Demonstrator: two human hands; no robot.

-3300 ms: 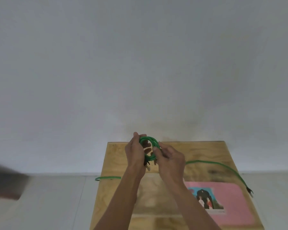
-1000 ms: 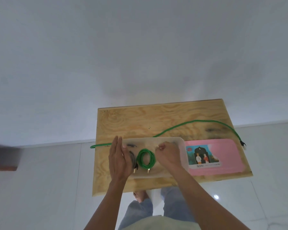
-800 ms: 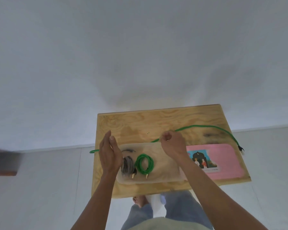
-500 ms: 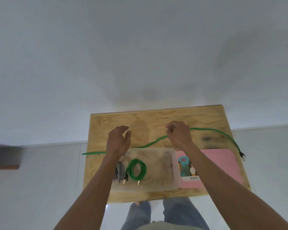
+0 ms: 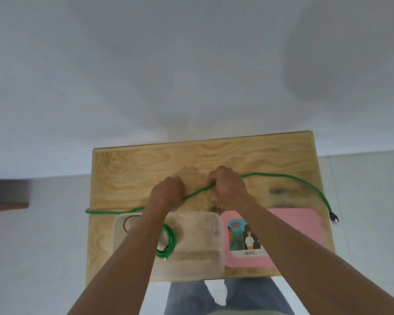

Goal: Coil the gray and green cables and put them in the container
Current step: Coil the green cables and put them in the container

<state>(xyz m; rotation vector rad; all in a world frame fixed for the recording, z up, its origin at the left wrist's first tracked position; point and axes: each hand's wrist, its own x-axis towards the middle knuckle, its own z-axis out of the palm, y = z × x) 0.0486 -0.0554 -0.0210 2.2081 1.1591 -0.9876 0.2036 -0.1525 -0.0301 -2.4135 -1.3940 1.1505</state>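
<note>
A long green cable (image 5: 282, 179) lies stretched across the wooden table (image 5: 146, 164), its dark plug hanging off the right edge. My left hand (image 5: 167, 189) and my right hand (image 5: 228, 185) are both closed around its middle, a short span apart. Nearer to me stands a clear plastic container (image 5: 196, 235). A coiled green cable (image 5: 170, 243) lies inside it, partly under my left forearm. A gray coil (image 5: 127, 222) shows at the container's far left corner, mostly hidden by the arm.
A pink lid (image 5: 289, 226) with a picture label lies right of the container. The table's far edge meets a white wall. The loose cable's left end reaches past the table's left edge. My legs show below the near edge.
Both hands left the container, reached forward, and closed on the loose green cable. The coiled green cable stays in the container. The camera has tilted lower.
</note>
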